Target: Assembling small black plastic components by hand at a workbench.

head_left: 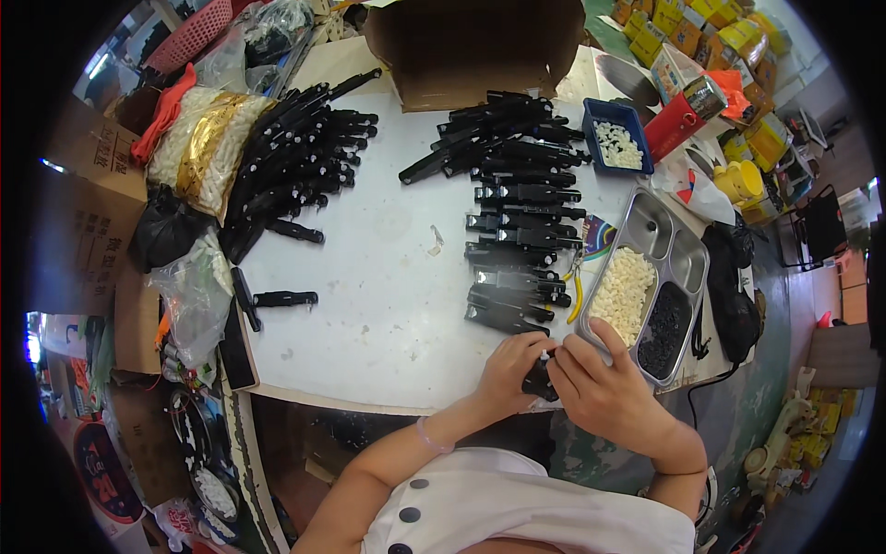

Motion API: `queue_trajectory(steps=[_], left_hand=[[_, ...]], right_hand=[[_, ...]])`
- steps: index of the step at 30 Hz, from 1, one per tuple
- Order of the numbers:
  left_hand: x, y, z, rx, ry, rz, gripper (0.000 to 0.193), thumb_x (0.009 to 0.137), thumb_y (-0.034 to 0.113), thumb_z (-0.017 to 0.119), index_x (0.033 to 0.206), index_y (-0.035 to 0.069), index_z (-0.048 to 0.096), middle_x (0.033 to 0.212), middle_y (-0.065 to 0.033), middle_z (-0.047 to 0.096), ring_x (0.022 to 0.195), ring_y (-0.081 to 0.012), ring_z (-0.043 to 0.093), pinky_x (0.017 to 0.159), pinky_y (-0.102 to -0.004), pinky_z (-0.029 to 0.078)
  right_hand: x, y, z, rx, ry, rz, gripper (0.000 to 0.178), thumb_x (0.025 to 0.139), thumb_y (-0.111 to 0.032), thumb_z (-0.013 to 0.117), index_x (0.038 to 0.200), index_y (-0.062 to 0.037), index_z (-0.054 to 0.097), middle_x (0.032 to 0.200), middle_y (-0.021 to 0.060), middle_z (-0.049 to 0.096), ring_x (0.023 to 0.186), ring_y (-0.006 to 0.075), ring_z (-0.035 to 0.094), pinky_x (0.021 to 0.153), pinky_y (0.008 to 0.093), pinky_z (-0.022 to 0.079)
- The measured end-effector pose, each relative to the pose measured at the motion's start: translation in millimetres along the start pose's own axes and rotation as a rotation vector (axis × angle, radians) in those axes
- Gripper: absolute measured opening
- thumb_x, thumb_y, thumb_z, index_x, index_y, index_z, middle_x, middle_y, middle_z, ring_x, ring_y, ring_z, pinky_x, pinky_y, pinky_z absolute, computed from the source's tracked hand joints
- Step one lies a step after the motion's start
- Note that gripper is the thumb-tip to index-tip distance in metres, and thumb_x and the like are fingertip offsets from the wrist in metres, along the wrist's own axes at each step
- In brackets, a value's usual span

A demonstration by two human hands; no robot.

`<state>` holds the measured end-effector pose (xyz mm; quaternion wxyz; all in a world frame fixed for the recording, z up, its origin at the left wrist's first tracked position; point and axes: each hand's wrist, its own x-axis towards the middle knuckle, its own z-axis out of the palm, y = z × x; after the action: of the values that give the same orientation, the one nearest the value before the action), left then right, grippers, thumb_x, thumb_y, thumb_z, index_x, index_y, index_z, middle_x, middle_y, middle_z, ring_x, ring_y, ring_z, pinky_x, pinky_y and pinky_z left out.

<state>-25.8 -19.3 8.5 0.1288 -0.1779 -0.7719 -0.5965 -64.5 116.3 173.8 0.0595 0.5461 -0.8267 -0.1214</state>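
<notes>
At the table's near edge my left hand (510,371) is closed around a black plastic piece (540,380), mostly covered by fingers. My right hand (598,380) meets it from the right, fingers curled and tips pressed together at the top of the piece. A speck of white shows between the fingertips, too small to name. Just beyond my hands runs a column of similar long black pieces (526,234). Right of them stands a metal compartment tray (637,210) with small white parts (625,294) and small black parts (661,334); my right hand is beside its near corner.
Another heap of black pieces (300,152) lies at the left, near a bag of white parts (205,138). Yellow-handled pliers (577,291) rest beside the tray. A blue bin (591,138), a red cylinder (672,129) and an open cardboard box (475,55) stand at the back.
</notes>
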Motion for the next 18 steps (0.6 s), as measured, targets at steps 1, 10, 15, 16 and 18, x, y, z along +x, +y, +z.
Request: queue_trajectory(steps=[1,10,15,16,18], left_hand=[[-1,0,0,0.001,0.003,-0.002,0.068,0.058,0.010,0.076,0.121,0.008,0.050,0.117,-0.0138,0.053,0.103,-0.0365,0.054,0.086,-0.0438,0.044],[-1,1,-1,0.000,0.026,0.007,0.067,0.059,0.007,0.075,0.121,0.009,0.050,0.116,-0.0135,0.053,0.101,-0.0364,0.054,0.085,-0.0437,0.044],[-1,-2,0,-0.080,-0.029,-0.028,0.070,0.057,0.004,0.073,0.122,0.009,0.050,0.118,-0.0147,0.053,0.104,-0.0371,0.053,0.086,-0.0438,0.044],[-5,-6,4,-0.067,0.002,-0.034,0.072,0.055,0.004,0.073,0.122,0.009,0.049,0.119,-0.0149,0.052,0.105,-0.0372,0.053,0.087,-0.0437,0.044],[-9,-10,2,-0.044,-0.028,-0.054,0.077,0.049,0.002,0.074,0.122,0.009,0.049,0.121,-0.0152,0.052,0.108,-0.0379,0.052,0.090,-0.0436,0.043]], right_hand=[[-4,0,7,0.076,0.056,0.023,0.025,0.072,-0.012,0.063,0.096,-0.0061,0.065,0.098,0.0016,0.058,0.106,0.0182,0.051,0.108,0.0488,0.028],[-29,4,23,0.329,0.232,0.214,0.032,0.069,-0.012,0.069,0.100,-0.0232,0.070,0.100,-0.0046,0.056,0.108,0.0177,0.049,0.107,0.0509,0.029],[-22,6,25,0.313,0.154,0.234,0.035,0.071,-0.006,0.068,0.100,-0.0252,0.067,0.106,-0.0035,0.055,0.110,0.0192,0.048,0.107,0.0511,0.029],[-21,6,23,0.339,0.156,0.225,0.034,0.072,-0.006,0.068,0.101,-0.0250,0.066,0.107,-0.0031,0.055,0.111,0.0192,0.048,0.106,0.0514,0.030],[-23,11,24,0.410,0.220,0.197,0.035,0.070,-0.004,0.067,0.099,-0.0226,0.066,0.104,-0.0015,0.056,0.110,0.0224,0.048,0.105,0.0522,0.032]])
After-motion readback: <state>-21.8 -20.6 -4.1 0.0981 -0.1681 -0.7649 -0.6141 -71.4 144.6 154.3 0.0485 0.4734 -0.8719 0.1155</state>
